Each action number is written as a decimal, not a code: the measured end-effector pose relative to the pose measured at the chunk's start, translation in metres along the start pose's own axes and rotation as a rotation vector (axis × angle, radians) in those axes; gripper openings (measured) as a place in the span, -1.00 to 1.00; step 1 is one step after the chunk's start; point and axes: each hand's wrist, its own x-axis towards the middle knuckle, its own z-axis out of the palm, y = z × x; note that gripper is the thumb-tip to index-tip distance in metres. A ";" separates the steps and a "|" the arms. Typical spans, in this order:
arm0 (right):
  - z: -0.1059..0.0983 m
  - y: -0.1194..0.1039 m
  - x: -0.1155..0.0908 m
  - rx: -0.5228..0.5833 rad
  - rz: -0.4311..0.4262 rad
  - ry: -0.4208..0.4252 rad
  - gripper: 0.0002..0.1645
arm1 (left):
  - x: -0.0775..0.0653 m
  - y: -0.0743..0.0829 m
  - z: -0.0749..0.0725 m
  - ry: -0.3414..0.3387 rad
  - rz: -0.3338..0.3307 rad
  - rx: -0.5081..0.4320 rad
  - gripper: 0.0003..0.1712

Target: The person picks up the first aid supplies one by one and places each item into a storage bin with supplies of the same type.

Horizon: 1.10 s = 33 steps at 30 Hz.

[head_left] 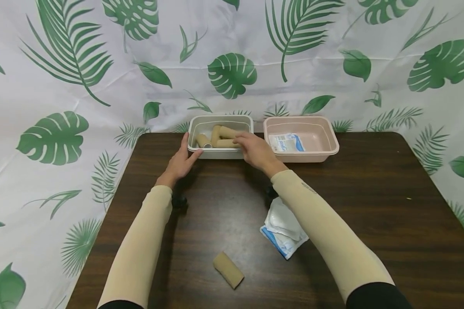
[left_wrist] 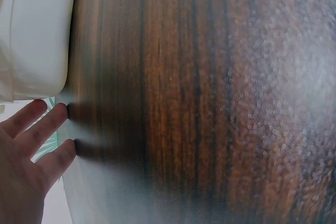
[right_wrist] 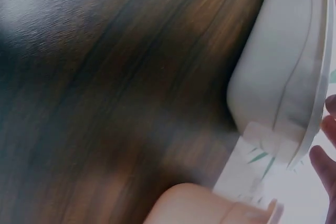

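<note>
At the back of the table stands a pale grey plastic bin (head_left: pixel 220 153) with several brown cardboard tubes (head_left: pixel 215 135) inside. My left hand (head_left: pixel 179 163) rests at its left end, thumb at the front rim and straight fingers along the side; in the left wrist view, fingers (left_wrist: pixel 55 158) spread beside the bin's corner. My right hand (head_left: pixel 257 151) reaches over the bin's right end, its fingertips at the ends of the tubes. Whether it grips a tube I cannot tell. The right wrist view shows fingers (right_wrist: pixel 323 163) at the rim.
To the right stands a pink bin (head_left: pixel 322 158) with a white-and-blue packet (head_left: pixel 286 143) in it. Another cardboard tube (head_left: pixel 228 269) lies near the front of the dark wooden table (head_left: pixel 201 214). White-and-blue packets (head_left: pixel 285 229) lie beside my right forearm. A leaf-patterned sheet (head_left: pixel 232 51) hangs behind.
</note>
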 end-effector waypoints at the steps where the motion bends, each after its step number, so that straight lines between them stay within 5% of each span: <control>1: 0.000 0.001 -0.002 0.006 0.018 0.000 -0.65 | 0.000 0.000 0.000 0.002 0.001 -0.003 0.04; 6: 0.000 0.007 -0.010 0.016 0.074 -0.023 -0.68 | -0.001 0.000 -0.001 0.007 0.011 -0.007 0.03; 19: -0.004 -0.001 -0.027 0.025 0.062 -0.165 -0.51 | -0.002 0.003 0.000 0.013 0.001 0.007 0.02; 33: -0.018 -0.036 -0.072 0.091 -0.088 -0.082 -0.48 | -0.003 0.002 0.000 0.005 -0.001 0.008 0.03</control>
